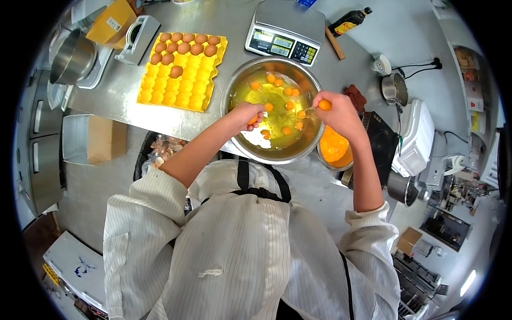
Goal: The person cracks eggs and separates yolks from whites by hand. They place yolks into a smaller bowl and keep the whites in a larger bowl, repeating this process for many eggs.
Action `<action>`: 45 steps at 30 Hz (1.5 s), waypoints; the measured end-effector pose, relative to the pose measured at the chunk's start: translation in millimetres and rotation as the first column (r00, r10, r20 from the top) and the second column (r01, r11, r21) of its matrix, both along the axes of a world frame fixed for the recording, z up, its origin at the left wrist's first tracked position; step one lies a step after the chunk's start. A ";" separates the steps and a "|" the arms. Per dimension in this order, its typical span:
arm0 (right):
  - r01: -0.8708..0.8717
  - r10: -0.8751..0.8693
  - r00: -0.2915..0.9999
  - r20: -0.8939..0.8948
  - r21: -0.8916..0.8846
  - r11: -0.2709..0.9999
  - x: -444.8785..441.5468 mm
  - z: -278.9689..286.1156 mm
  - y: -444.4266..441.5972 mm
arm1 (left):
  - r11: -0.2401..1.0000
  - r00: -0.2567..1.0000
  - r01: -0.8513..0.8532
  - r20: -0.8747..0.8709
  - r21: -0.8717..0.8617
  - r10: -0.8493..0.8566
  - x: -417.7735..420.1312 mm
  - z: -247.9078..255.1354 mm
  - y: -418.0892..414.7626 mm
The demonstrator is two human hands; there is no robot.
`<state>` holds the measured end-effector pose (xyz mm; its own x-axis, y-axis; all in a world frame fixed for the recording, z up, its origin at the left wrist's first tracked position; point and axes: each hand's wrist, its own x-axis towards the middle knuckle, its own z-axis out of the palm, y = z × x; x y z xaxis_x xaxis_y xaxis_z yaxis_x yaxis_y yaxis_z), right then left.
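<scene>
A large stainless steel mixing bowl holds clear egg white with several whole orange yolks in it. Over the bowl's right rim, my right hand has an egg yolk in its curled fingers, and strands of egg white trail from it to the bowl. My left hand is above the left part of the bowl, its fingers curled round another yolk. Beneath my right wrist, a smaller metal bowl contains a mass of separated yolks.
A yellow egg tray with brown eggs in its far rows lies to the left. Behind the bowl stands a digital scale. An induction cooker is at right. Below the counter edge, a bin bag holds eggshells beside a cardboard box.
</scene>
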<state>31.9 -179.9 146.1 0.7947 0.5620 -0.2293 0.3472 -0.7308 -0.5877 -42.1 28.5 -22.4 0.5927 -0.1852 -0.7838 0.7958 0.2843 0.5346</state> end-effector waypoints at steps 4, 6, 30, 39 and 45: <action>-0.026 0.029 0.986 0.163 -0.022 0.999 2.7 39.0 9.1 | 0.990 0.995 -0.088 0.034 -0.109 0.092 -11.3 -10.9 1.5; 0.071 -0.072 0.993 0.093 0.016 0.997 1.5 51.2 16.2 | 0.965 0.984 -0.169 0.024 -0.200 0.177 -16.2 -9.9 2.4; 0.049 -0.041 0.996 -0.077 0.113 0.992 -17.6 -69.7 34.0 | 0.774 0.924 -0.355 -0.070 -0.525 0.376 -19.1 2.6 -1.2; -0.094 0.111 0.984 -0.137 0.124 0.988 -49.7 -45.3 59.9 | 0.723 0.925 -0.304 -0.010 -0.620 0.381 -9.5 30.2 -36.1; -0.034 0.052 0.996 -0.078 0.210 0.977 -59.3 -41.9 47.0 | 0.702 0.917 -0.294 0.015 -0.648 0.398 -12.7 33.9 -44.4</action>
<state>-27.3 -132.9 104.3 0.7519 0.6377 -0.1669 0.3199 -0.5744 -0.7535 -54.8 -16.0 11.5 0.8087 -0.3568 -0.4677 0.5027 0.8321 0.2343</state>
